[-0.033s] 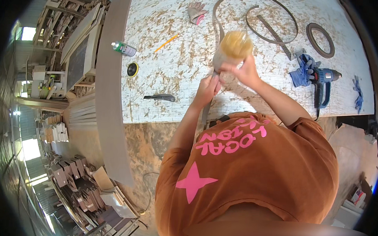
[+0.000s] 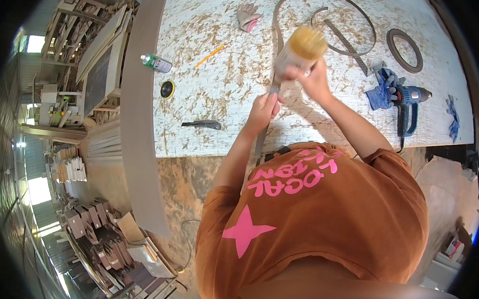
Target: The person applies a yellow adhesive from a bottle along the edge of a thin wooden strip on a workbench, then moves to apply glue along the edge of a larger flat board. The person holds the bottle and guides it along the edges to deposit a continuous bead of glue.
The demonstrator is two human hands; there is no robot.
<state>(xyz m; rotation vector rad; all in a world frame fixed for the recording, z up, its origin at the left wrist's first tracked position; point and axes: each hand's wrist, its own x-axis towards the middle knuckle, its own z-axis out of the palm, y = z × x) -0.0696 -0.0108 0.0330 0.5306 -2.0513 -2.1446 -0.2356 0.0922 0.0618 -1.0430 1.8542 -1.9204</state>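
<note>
My right hand [image 2: 314, 82] is closed around a clear bottle [image 2: 300, 49] with an amber-yellow end, tilted and blurred by motion. The bottle is over or against a long grey-brown flexible strip [image 2: 279, 40] on the worktable; whether they touch I cannot tell. Just nearer to me, my left hand [image 2: 262, 112] pinches that strip between thumb and fingers. From there the strip runs to the table's front edge and, the other way, curves into a large loop at the far side.
The scuffed white table [image 2: 236, 90] bears a utility knife [image 2: 202, 125], black round pad [image 2: 168, 89], spray can [image 2: 156, 63], pencil [image 2: 210, 56] and work glove [image 2: 248, 16] at left. Right lie a coiled strip [image 2: 392, 49], blue gloves [image 2: 380, 96] and a corded heat gun [image 2: 411, 95].
The bottle has shifted a little right and away from the left hand, and tilts more to the right. My left hand keeps its pinch on the strip.
</note>
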